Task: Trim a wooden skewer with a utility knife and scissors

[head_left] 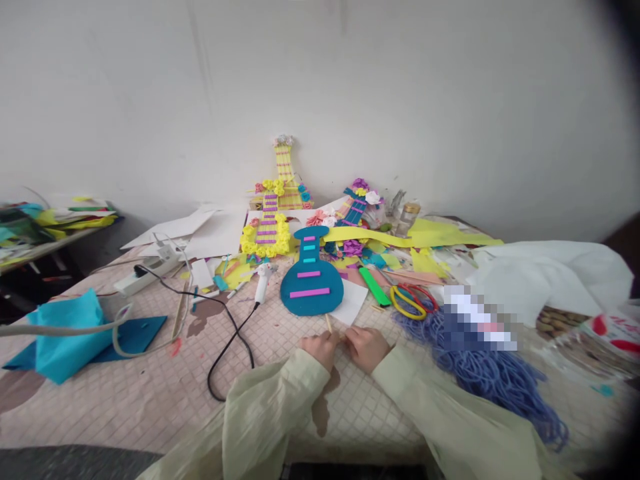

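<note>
A dark blue vase-shaped cutout (313,285) with purple and turquoise strips across it lies in front of me. A thin pale wooden stick (329,323) slants from its lower edge down to my left hand (320,348), whose fingers are closed round it. My right hand (367,347) is closed close beside the left; its fingertips are turned away and what they hold, if anything, is hidden. Both hands are low over the tablecloth. Under the cutout's right side a sheet of white paper (354,303) sticks out.
To the left are a white glue gun (262,285) with a black cord and a power strip (150,275). On the right lie yellow-handled scissors (407,303), a green cutter (374,287) and blue yarn (480,370). Decorated yellow pieces (270,223) stand by the wall.
</note>
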### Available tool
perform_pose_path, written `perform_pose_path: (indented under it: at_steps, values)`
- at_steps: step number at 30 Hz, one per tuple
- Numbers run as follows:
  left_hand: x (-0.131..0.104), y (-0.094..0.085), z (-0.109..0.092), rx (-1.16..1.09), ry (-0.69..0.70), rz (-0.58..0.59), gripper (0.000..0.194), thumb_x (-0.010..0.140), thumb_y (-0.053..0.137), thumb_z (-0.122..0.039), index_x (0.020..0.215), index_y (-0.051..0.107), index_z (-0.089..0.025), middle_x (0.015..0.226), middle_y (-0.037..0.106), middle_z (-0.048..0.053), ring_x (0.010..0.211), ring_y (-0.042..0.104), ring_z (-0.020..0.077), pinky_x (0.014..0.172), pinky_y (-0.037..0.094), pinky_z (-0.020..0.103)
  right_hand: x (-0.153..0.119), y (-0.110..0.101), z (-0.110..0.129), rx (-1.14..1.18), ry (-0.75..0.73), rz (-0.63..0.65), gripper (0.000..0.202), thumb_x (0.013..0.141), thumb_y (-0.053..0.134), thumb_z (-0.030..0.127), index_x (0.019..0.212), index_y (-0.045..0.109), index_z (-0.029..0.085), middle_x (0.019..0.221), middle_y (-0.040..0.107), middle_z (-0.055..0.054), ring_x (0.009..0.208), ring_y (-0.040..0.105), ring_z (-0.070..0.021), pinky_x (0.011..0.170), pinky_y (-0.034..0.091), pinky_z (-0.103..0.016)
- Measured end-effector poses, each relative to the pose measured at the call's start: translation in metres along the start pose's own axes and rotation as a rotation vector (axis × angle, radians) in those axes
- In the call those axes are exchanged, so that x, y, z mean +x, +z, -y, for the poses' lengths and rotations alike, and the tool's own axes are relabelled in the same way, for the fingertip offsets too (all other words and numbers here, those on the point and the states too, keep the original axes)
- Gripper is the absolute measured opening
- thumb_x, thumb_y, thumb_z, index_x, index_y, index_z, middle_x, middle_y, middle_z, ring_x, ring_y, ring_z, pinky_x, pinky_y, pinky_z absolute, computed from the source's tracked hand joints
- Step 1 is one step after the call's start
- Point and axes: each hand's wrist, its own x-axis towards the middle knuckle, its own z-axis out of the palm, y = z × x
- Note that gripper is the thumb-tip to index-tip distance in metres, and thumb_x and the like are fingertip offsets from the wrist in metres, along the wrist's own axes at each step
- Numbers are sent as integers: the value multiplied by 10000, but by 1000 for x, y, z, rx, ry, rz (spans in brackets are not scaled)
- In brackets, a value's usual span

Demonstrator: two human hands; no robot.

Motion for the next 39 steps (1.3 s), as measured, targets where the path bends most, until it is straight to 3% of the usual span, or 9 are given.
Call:
perform_pose_path:
  at_steps: [15,21,25,30,39]
  values:
    - [-1,4,-1,-2,-23,-36,271,875,327,-230,1042,539,-215,862,636,68,706,645,216,537,432,264,-3,9,-1,48,-14,-142,236,847,468,308,995,541,139,943,583,-41,774,571,-120,674,492,-307]
    - [-5,-2,0,-21,-4,-78,279,876,334,-228,1076,529,-218,871,638,70,744,641,217,534,430,263,-9,-7,1,131,-77,-239,175,864,427,227,886,572,132,767,611,-17,687,579,-106,634,481,-271]
    - [-10,-10,0,-52,18,-123,310,893,297,-224,1119,509,-216,882,642,70,803,631,198,592,438,252,-19,-23,6,203,-100,-335,268,841,355,109,1003,564,152,851,655,-75,775,604,-142,666,467,-253]
    - [-13,-15,-5,-103,19,-163,340,890,312,-239,1197,457,-233,935,651,53,815,632,184,614,445,243,-29,-32,18,242,-40,-429,296,845,325,140,1024,562,143,882,667,-104,764,619,-167,663,464,-265]
    - [-5,-18,-6,-146,8,-227,329,871,329,-229,1152,499,-245,972,652,58,713,644,178,561,448,233,-24,-29,39,276,136,-500,318,866,306,193,1060,545,112,850,678,-128,685,630,-173,600,443,-251]
